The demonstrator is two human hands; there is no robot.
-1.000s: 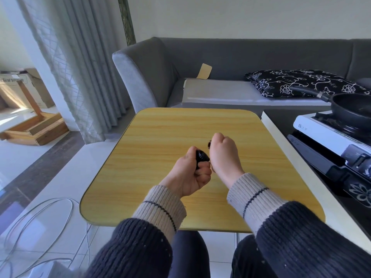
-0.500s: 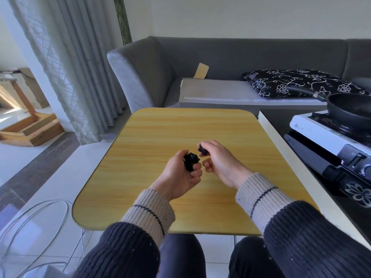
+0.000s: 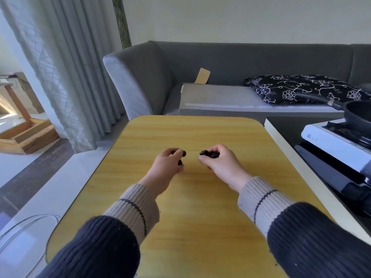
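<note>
Over the middle of the yellow wood-grain surface (image 3: 192, 207), the left hand (image 3: 166, 167) curls its fingers round a small black piece (image 3: 183, 153). Just right of it, apart, the right hand (image 3: 221, 164) pinches a second small black piece (image 3: 208, 153). A black frying pan (image 3: 357, 115) sits far right.

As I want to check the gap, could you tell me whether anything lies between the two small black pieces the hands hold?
Nothing visible: only bare tabletop shows between the left hand's piece and the right hand's piece.
</note>
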